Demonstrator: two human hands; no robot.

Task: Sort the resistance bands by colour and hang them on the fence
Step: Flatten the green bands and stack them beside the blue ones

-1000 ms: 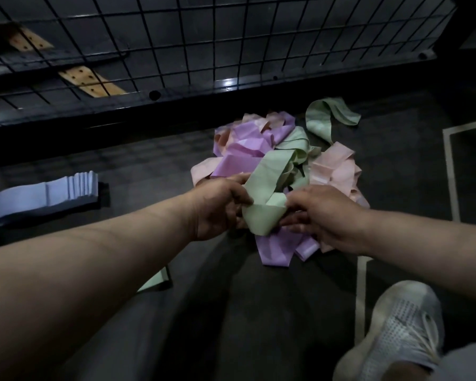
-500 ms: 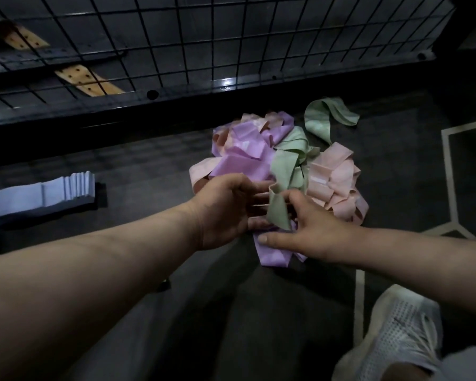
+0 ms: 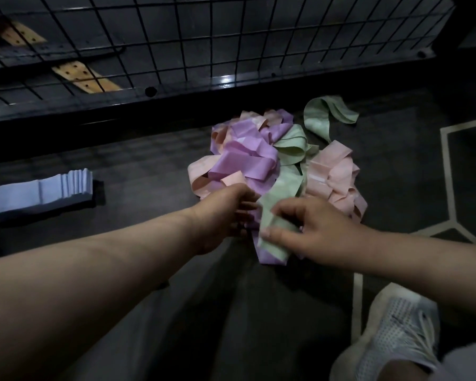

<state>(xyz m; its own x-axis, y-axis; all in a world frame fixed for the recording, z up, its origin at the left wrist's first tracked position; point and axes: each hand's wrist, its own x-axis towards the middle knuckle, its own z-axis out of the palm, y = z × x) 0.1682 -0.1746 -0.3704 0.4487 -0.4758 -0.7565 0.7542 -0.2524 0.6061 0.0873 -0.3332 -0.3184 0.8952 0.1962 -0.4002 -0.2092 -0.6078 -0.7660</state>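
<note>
The floor (image 3: pixel 138 158) is dark, with pale inlaid lines (image 3: pixel 446 171) toward its right edge. A black wire-mesh fence (image 3: pixel 231 37) runs along the far edge of the floor, and no band hangs on the part in view.

A mixed pile (image 3: pixel 259 171) of resistance bands lies on the floor just in front of the fence base, right of centre. Purple bands (image 3: pixel 245 158) are on its left, pink bands (image 3: pixel 334 177) on its right, and green ones run through the middle. One loose green band (image 3: pixel 320 116) lies apart at the far side of the pile. A flat stack of blue bands (image 3: pixel 39 192) lies well apart near the left edge of the floor.

The right hand (image 3: pixel 322 232) grips the near, folded end of a green band (image 3: pixel 283 188), with the thumb laid across it. The rest of that band trails back into the pile.

The left hand (image 3: pixel 220 215) has curled fingers at the band's left edge. I cannot tell whether they hold anything.

A white shoe (image 3: pixel 396 331) stands at the near right corner. Perforated wooden strips (image 3: pixel 85 77) lie behind the mesh.
</note>
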